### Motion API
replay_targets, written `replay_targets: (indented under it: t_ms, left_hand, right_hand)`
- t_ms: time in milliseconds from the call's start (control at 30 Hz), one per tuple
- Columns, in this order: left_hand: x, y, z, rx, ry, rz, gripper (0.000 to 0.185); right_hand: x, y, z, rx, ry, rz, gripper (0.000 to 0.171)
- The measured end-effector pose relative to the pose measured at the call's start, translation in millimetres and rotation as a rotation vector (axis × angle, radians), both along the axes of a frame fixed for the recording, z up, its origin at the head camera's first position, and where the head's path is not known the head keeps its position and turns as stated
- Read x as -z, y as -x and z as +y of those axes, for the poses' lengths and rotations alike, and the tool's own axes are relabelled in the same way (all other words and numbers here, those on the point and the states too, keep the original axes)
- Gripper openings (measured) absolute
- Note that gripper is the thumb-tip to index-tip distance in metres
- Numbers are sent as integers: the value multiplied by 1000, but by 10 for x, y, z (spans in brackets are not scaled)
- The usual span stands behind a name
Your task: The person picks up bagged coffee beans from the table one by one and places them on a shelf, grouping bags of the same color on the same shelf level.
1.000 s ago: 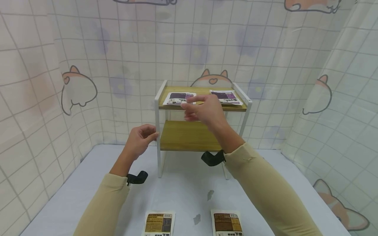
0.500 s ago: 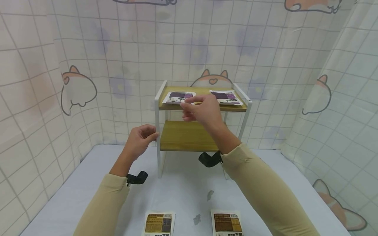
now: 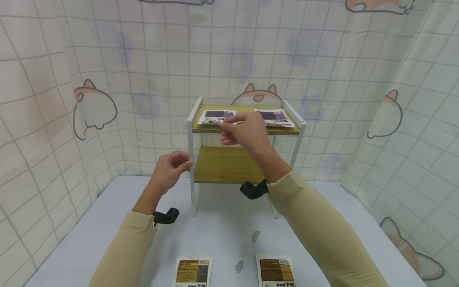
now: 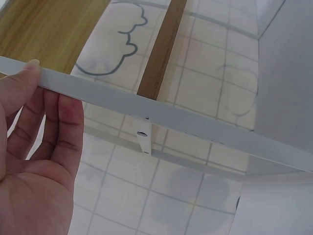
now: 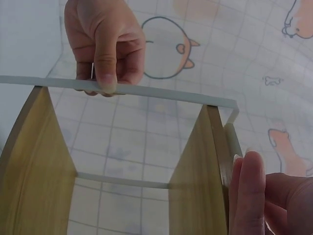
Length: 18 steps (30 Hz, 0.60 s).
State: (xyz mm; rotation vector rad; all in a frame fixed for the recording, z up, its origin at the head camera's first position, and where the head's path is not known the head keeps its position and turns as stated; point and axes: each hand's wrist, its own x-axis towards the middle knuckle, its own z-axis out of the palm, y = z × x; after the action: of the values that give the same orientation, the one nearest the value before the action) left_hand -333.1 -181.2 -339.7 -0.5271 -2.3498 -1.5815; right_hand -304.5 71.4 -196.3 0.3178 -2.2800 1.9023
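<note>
Two hands are on the little shelf (image 3: 229, 165) at twelve o'clock on the table (image 3: 222, 227). The right hand (image 3: 245, 131) pinches the near corner of the left packet (image 3: 216, 116) on the top board, thumb and forefinger closed on its edge. The left hand (image 3: 170, 169) curls round the white front post at nine o'clock. A second packet (image 3: 274, 117) lies at two o'clock, apart from the first. The lower board sits open beneath. Two brown packets (image 3: 193, 272) rest at six o'clock by the table's near edge.
</note>
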Motion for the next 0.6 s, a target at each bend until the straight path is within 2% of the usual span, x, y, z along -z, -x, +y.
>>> replay_targets:
  t_ms: [233,600]
  left_hand:
    - [6,-8,-3,-4,-3,-4,26]
    - [8,-6,6,-12,-3,-3,24]
  right_hand:
    - [4,17,0,-9,6,-4,17]
    - [108,-60,73,-41,76,40,23]
